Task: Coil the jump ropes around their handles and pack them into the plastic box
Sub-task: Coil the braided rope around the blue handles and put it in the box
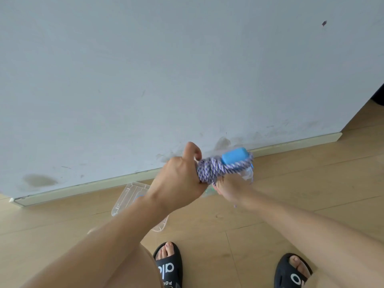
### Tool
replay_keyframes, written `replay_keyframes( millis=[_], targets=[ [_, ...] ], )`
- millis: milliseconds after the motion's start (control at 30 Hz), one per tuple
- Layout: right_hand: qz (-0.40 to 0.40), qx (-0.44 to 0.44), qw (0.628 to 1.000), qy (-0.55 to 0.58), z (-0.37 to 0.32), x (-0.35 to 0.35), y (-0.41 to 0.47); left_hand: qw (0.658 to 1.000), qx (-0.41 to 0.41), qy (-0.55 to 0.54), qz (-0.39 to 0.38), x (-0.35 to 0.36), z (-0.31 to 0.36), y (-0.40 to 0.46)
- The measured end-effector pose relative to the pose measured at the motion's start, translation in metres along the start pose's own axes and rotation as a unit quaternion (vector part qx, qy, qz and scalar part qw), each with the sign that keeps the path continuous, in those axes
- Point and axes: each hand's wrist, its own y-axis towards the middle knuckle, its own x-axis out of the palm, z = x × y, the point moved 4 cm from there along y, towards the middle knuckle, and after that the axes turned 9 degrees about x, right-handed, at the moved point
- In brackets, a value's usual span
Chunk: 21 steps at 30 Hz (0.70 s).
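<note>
Step in hand: we are finishing the coil on one jump rope (209, 171), its purple-and-white cord wound in a thick bundle around the handles, held up in front of the wall above the floor.
Left hand: our left hand (178, 179) grips the left end of the bundle, fingers curled over the cord, the forefinger lifted and hooked above it.
Right hand: our right hand (230, 188) holds the bundle from underneath at its right end; the fingers are blurred and mostly hidden by the cord, so we judge it a grip and cannot say more of how they lie.
Handle: a blue handle (234, 155) shows on top of the coil at the right, with cord crossing just below it; a clear part beneath it is too blurred to name.
Box: the plastic box (131, 194) lies on the wooden floor (270, 215) below our left forearm, near the baseboard (291, 145), well apart from the bundle; what it holds we cannot tell.
Progress: we judge the winding nearly done and the packing of this rope not yet done.
Next move: we reckon the loose end wants tucking under a turn so the coil holds, then the bundle lowered leftward and down into the box.
Risk: if we slacken either grip before the end is secured, the turns may spring loose.
</note>
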Motion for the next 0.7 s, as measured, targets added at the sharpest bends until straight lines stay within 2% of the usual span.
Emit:
replay_keyframes(
  millis=[100,200,267,367,533,633,700],
  targets=[
    [0.029,-0.047,0.998,0.002,-0.023,0.015,-0.027,0.998,-0.053,0.030,-0.009,-0.001,-0.022,0.009],
    [0.077,-0.107,0.985,-0.115,-0.029,0.014,-0.064,0.988,-0.115,0.090,-0.055,-0.001,-0.044,0.012],
    [0.157,-0.197,0.956,-0.149,-0.042,0.006,-0.093,0.976,-0.130,0.140,-0.106,0.002,-0.052,0.010],
    [0.246,-0.297,0.907,-0.171,-0.058,-0.007,-0.106,0.958,-0.059,0.214,-0.181,0.014,-0.043,0.009],
    [0.333,-0.328,0.867,-0.171,-0.077,-0.051,-0.097,0.932,0.045,0.276,-0.229,0.033,-0.020,0.007],
    [0.338,-0.295,0.873,-0.190,-0.076,-0.075,-0.080,0.917,0.118,0.312,-0.219,0.037,-0.005,0.002],
    [0.324,-0.257,0.887,-0.206,-0.075,-0.084,-0.066,0.917,0.157,0.320,-0.178,0.033,0.005,-0.003]
  ],
)
